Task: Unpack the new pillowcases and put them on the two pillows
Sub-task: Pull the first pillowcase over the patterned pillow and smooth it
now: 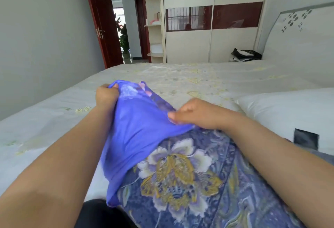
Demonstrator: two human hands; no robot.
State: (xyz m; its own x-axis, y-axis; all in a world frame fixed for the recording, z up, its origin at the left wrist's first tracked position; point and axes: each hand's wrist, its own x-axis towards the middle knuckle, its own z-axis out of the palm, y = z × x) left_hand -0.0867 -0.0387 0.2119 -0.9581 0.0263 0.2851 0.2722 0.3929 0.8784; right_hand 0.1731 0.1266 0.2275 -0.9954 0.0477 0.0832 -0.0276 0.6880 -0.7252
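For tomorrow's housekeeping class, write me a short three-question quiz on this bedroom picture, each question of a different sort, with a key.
1. True or false: both hands grip the blue pillowcase.
2. Multiple choice: the bare white pillow lies (A) to the person's right on the bed, (B) on the floor, (C) inside the wardrobe.
3. Fill in: the printed side of the pillowcase shows a large ____ pattern.

Key:
1. True. The left hand holds the far corner and the right hand holds the edge nearer the middle.
2. A
3. flower
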